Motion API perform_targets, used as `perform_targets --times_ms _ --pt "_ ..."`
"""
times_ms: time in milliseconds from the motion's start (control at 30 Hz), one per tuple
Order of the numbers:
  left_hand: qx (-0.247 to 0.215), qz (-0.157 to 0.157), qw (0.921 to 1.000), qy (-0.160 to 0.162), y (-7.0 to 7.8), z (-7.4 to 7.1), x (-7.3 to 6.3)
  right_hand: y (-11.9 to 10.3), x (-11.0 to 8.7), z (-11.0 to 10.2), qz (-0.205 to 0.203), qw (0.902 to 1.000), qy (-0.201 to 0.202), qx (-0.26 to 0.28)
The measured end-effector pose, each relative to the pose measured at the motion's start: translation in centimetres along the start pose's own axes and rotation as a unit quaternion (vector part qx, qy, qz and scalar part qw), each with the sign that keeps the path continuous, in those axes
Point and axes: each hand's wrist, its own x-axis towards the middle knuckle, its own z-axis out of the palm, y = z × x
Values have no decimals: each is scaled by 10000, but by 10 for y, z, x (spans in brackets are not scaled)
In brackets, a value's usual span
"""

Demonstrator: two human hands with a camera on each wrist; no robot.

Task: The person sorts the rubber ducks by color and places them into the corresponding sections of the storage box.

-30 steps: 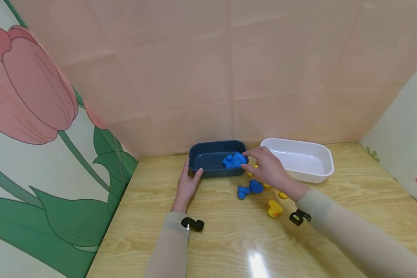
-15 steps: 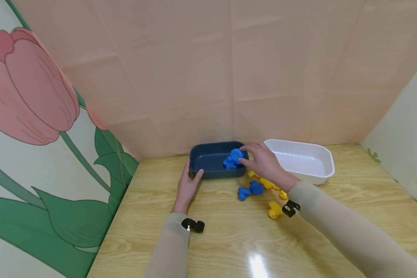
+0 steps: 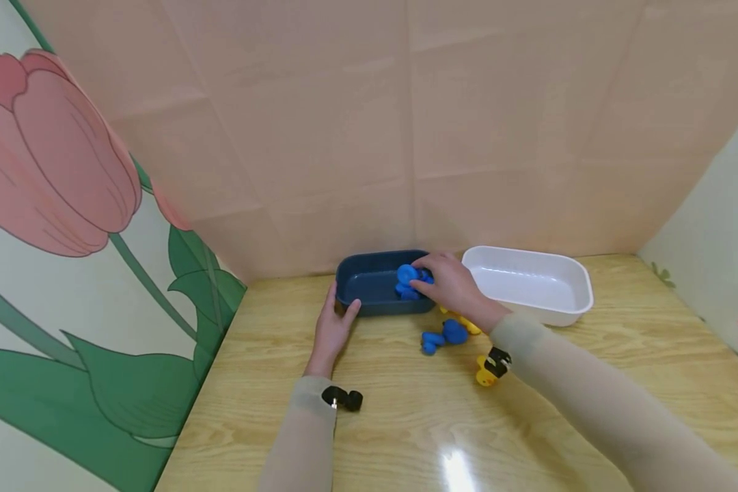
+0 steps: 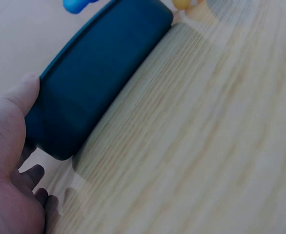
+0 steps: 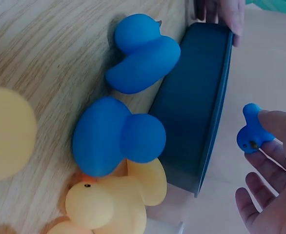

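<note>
In the head view my right hand pinches a blue rubber duck between thumb and fingertips over the dark blue tub. The right wrist view shows this small duck above the tub's rim, its beak visible. Below it inside the tub are other blue ducks, partly hidden. My left hand grips the tub's left end, thumb on the near wall and fingers round the end. From the left wrist, that thumb shows against the tub's wall.
In front of the tub two blue ducks lie on the wooden table. Yellow ducks lie under and beside my right forearm, one nearer me. A white tub stands to the right, against a pink backdrop.
My right hand has moved left with the blue duck, from the dark tub's right rim further over its inside. The left hand stays at the tub's left end.
</note>
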Motion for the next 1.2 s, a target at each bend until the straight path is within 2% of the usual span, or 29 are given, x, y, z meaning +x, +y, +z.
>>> perform_targets --times_ms 367,667,900,1200 --pt "33 68 10000 7 -1 -1 0 -6 10 15 -310 9995 23 -60" --pt "79 162 9998 34 -3 0 2 -12 12 17 -216 9995 -251 -2" --pt "32 123 9999 2 0 0 1 -7 5 11 -288 9996 -25 -18" --pt "4 101 9999 -9 -3 1 2 -5 -11 -2 -34 10000 -62 59"
